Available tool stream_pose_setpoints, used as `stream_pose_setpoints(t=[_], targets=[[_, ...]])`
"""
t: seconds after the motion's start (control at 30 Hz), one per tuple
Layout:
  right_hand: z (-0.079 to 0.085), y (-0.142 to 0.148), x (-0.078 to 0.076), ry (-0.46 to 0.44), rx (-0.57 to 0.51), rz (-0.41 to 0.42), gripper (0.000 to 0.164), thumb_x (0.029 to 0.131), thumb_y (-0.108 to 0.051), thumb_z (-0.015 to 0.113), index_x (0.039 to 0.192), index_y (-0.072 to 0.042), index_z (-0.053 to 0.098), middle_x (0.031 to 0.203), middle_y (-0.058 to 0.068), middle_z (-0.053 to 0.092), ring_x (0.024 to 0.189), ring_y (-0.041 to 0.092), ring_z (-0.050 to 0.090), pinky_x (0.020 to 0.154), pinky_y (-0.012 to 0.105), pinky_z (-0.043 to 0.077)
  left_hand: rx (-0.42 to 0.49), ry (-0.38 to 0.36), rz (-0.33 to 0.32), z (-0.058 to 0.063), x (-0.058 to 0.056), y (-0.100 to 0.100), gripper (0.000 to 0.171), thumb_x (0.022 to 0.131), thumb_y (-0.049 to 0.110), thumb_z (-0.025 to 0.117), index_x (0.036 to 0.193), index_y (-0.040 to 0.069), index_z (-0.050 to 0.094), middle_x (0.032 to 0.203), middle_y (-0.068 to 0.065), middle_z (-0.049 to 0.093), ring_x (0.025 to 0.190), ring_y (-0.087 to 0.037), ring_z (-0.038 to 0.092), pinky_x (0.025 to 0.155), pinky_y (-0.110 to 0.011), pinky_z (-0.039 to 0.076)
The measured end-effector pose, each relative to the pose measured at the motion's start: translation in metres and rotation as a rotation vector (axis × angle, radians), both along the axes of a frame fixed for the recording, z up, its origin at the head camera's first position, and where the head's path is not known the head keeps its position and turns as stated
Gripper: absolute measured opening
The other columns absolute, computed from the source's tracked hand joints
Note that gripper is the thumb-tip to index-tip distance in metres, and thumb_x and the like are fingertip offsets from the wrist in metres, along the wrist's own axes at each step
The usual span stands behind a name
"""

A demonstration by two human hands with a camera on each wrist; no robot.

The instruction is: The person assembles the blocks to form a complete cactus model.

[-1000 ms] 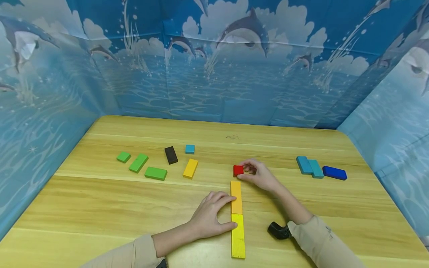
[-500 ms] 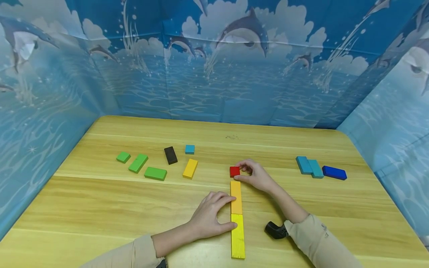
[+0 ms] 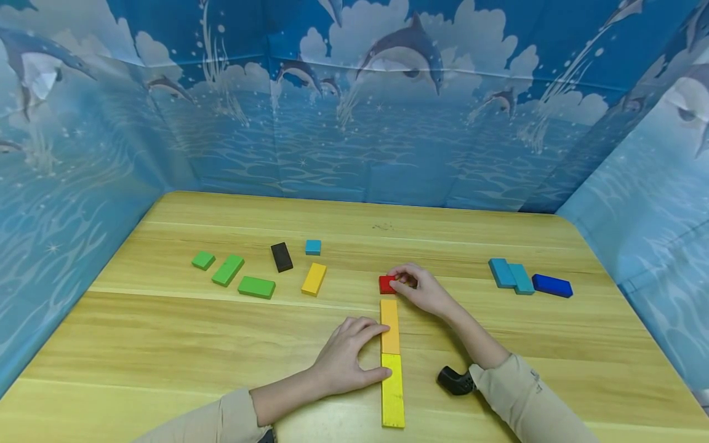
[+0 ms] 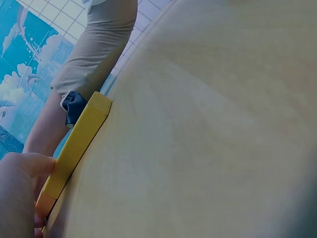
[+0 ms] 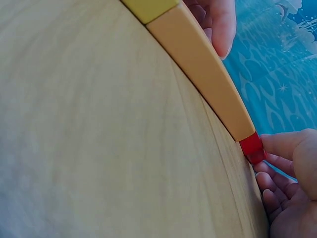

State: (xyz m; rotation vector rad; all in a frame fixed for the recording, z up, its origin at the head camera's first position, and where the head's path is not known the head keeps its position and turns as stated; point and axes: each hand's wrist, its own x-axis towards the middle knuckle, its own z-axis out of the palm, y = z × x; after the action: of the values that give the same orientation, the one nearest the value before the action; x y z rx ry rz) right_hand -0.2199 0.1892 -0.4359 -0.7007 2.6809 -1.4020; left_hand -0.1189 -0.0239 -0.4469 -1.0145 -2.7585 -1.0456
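One red block, judged light, rigid, best held by its sides: right hand pinches it; left hand spread.

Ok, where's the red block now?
In the head view, the red block sits just right of centre, beyond the orange block, touched by the right hand.

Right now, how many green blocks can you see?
3, all to the person's left: a small square green block farthest left, a longer slanted green block beside it, and a crosswise green block nearest the person. No others show.
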Motion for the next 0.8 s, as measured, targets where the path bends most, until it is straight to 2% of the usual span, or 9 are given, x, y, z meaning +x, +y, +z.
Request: stream_pose_setpoints(t=[0.3,0.57,0.8], targets=[[0.009,-0.002,0.003,-0.149,0.029,-0.037,0.021,0.086,-0.015,0.063,0.104,-0.003,0.061,0.092,0.006,0.057,0.083,0.019,0.048,0.07,0.026,0.04,-0.009,-0.022,0.0,0.0,0.0,0.001,0.06,0.076,0.047,0.066,0.128,0.02,0.051,0.122,0.005,0.049,0.109,-0.012,0.041,0.093,-0.036,0.036],[0.038,-0.01,0.017,-0.186,0.037,-0.014,0.019,0.086,-0.006,0.061,0.101,0.005,0.06,0.088,0.011,0.055,0.08,0.023,0.046,0.069,0.028,0.038,-0.007,-0.021,0.005,-0.001,-0.001,0.001,0.06,0.076,0.046,0.066,0.128,0.02,0.051,0.121,0.005,0.049,0.108,-0.012,0.042,0.092,-0.035,0.036],[0.039,-0.01,0.017,-0.19,0.054,-0.005,0.019,0.086,-0.007,0.061,0.101,0.004,0.06,0.087,0.01,0.056,0.079,0.022,0.046,0.068,0.029,0.038,-0.012,-0.024,0.007,0.0,-0.001,0.001,0.06,0.076,0.046,0.066,0.128,0.02,0.051,0.121,0.005,0.049,0.108,-0.012,0.041,0.092,-0.036,0.036]])
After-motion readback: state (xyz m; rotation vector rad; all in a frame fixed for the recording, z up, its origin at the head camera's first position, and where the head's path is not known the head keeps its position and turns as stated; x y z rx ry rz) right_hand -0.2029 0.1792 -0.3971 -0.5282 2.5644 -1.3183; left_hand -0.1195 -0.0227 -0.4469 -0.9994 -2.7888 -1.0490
